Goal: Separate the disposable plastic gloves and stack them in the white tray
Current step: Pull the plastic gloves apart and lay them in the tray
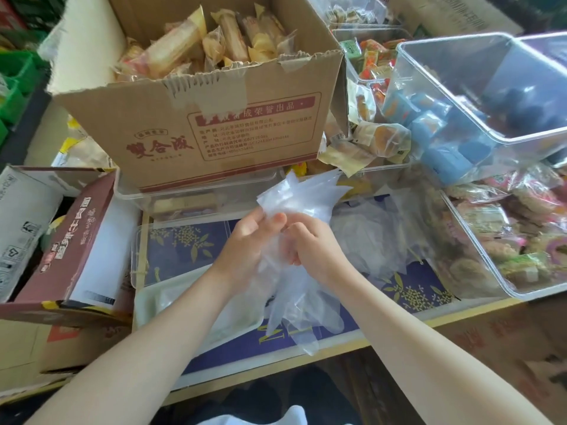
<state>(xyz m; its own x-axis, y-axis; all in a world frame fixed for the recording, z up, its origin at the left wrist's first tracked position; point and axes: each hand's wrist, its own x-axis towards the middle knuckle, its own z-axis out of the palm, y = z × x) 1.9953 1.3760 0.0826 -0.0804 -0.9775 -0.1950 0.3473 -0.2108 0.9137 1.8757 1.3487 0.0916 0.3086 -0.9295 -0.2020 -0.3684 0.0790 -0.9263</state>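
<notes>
Both my hands hold a bunch of clear disposable plastic gloves (302,194) above the table's middle. My left hand (245,240) pinches the bunch between thumb and fingers. My right hand (313,250) grips it from the right, fingers curled round the film. Glove ends stick up above the hands and more film (294,305) hangs down below them. The white tray (147,305) lies under my left forearm, with some clear film in it. A loose heap of gloves (368,237) lies on the blue patterned surface to the right.
A cardboard box of wrapped snacks (199,118) stands on a clear bin just behind the hands. Clear bins of packaged snacks (491,246) fill the right side. A brown carton (76,240) lies at the left. A clear lid (181,246) lies behind the tray.
</notes>
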